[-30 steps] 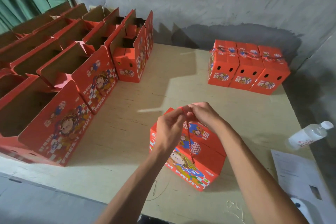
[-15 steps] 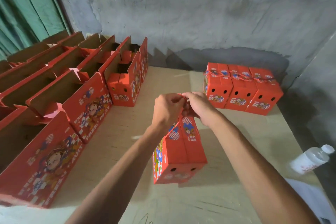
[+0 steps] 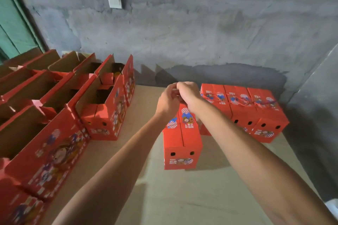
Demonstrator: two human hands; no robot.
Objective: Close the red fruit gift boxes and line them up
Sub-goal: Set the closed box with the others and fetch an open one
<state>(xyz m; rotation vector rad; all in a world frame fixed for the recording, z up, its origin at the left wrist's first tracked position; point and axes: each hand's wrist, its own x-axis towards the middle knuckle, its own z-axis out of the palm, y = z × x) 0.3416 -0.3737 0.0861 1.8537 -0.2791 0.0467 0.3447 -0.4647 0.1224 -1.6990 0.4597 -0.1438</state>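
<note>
Both hands, left and right, pinch the string, carrying the closed box farther, nearer the row of three

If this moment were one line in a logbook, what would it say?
hands: left, right pinching string atop closed box | finished row: three | open boxes: left side

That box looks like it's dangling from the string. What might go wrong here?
Both hands, left and right, pinch something at the top of the closed red box, likely its string. If it slips, the box may drop onto the table. Swinging it in could also knock the row of three tied boxes askew.
</note>
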